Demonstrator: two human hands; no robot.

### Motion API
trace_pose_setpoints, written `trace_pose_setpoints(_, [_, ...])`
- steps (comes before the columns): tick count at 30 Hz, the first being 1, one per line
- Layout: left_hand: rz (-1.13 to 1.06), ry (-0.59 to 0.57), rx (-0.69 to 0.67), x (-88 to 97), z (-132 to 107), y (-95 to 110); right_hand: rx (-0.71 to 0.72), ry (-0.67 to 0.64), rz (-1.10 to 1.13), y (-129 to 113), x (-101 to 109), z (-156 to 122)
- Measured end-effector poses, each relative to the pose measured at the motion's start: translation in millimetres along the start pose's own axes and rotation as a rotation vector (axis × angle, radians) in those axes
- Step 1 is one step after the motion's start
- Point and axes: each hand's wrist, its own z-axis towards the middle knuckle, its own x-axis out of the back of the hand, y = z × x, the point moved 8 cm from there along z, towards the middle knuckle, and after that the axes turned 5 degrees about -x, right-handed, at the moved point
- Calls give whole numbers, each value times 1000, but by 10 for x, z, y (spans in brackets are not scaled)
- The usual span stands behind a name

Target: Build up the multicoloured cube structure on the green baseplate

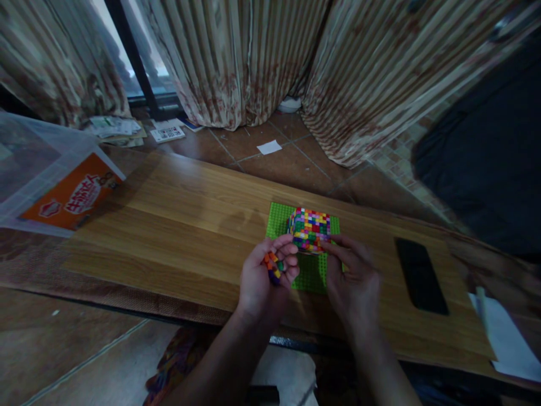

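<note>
A block of many small coloured bricks stands on a green baseplate on a wooden board. My left hand is curled round several loose small bricks, orange, yellow and purple, just in front of the block. My right hand rests on the baseplate's right part, its fingers bent and pinched toward the block's near right corner. Whether anything is between those fingertips I cannot make out.
The wooden board lies over a woven mat. A black phone lies to the right, white paper beyond it. A clear plastic bin with an orange label sits at the left. Curtains hang behind.
</note>
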Motion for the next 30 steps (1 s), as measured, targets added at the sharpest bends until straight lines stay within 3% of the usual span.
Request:
trace_pose_setpoints(9, [-39, -43, -7, -19, 18, -7, -38, -13, 26, 55, -11, -19])
trace_pose_setpoints(14, [-93, -118, -32, -92, 2, 14, 70, 62, 108, -179, 118, -65])
trace_pose_setpoints(18, [-79, -156, -51, -145, -22, 37, 178, -129, 238, -477, 26, -114])
trace_pose_setpoints(21, [-70, -182, -48, -173, -41, 40, 199, -251, 230, -564, -83, -137])
trace_pose_setpoints(30, [-85, -195, 28, -207, -73, -29, 194, -226, 200, -528, -118, -134])
